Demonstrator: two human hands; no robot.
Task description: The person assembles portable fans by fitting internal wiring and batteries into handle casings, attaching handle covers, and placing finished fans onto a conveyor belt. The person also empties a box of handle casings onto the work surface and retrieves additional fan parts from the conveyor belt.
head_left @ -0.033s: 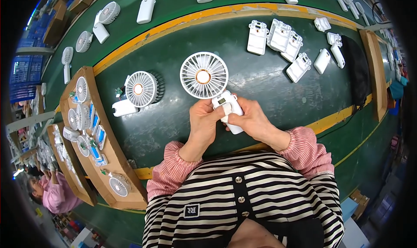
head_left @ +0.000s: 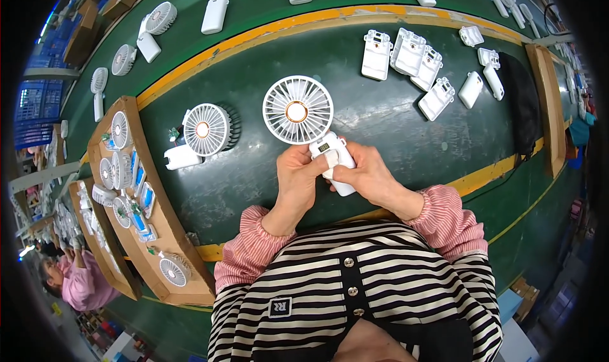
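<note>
A white handheld fan (head_left: 283, 122) with a round grille and a copper-coloured ring at its hub is in front of me, its handle towards my body. My left hand (head_left: 295, 179) grips the handle from the left, with the thumb lying across its front. From the right, my right hand (head_left: 374, 177) is closed around the same handle, thumb pressed on it. A small dark display shows on the handle near the fan head. The fingers behind the handle are mostly hidden. Left of my hands lies another fan head (head_left: 206, 130) beside a white handle part (head_left: 183, 157).
Several white housing shells (head_left: 375, 55) lie at the back right, near a black cloth item (head_left: 519, 105). A cardboard tray (head_left: 184, 254) on the left holds fan heads. Beyond a yellow edge strip (head_left: 273, 32), finished-looking fans lie on a green belt (head_left: 254, 10). A co-worker (head_left: 85, 279) is at far left.
The fans on the green belt have shifted very slightly to the right. My hands and the fan they hold look the same.
</note>
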